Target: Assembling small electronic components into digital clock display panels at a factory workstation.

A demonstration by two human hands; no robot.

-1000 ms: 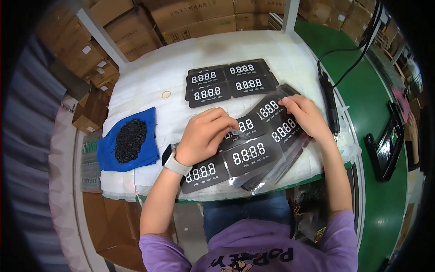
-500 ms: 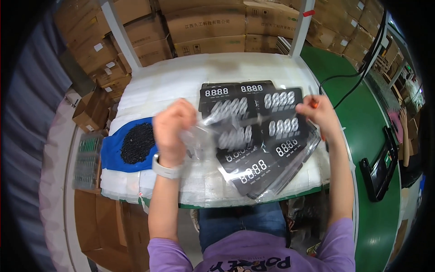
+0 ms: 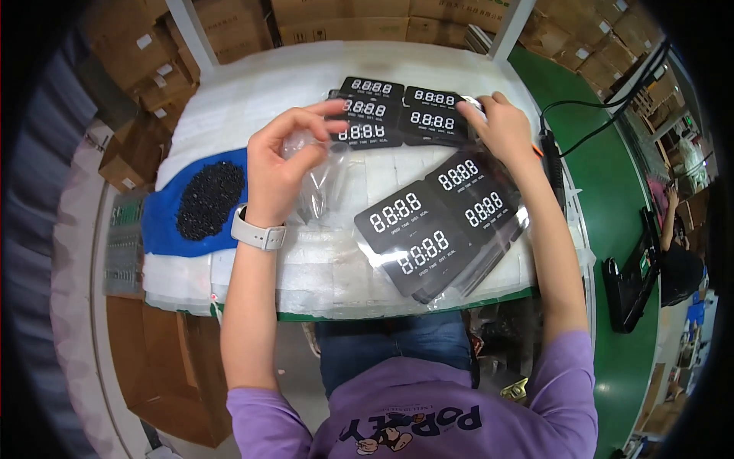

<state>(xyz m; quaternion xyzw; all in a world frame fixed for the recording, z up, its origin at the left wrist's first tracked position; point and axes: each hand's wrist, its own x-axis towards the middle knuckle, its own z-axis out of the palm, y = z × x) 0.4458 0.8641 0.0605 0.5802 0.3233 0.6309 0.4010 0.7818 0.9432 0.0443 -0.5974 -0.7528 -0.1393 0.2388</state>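
Observation:
My left hand [image 3: 287, 157] has its thumb and forefinger bent and apart beside the far stack's left edge. Crumpled clear plastic film [image 3: 323, 183] hangs from its palm, gripped by the lower fingers. My right hand [image 3: 501, 130] has its thumb at the right edge of a black display panel sheet [image 3: 433, 109] on the far stack; its other fingertips are partly hidden. White digit shapes mark each panel. Nearer me lies a second, tilted stack of black panel sheets [image 3: 451, 222], glossy, with clear film at its edges.
A blue cloth [image 3: 162, 222] with a heap of small black parts [image 3: 210, 200] lies at left. Racked green boards [image 3: 125, 237] stand beyond the table's left edge, above an open cardboard box [image 3: 164, 367]. On the right, a green surface [image 3: 604, 268] holds a black housing [image 3: 637, 298]; black cables [image 3: 604, 115] cross there.
Both hands moved away from me with the blurred panel sheet, which now lies on the far stack. The near stack is uncovered. The clear film remains at my left hand.

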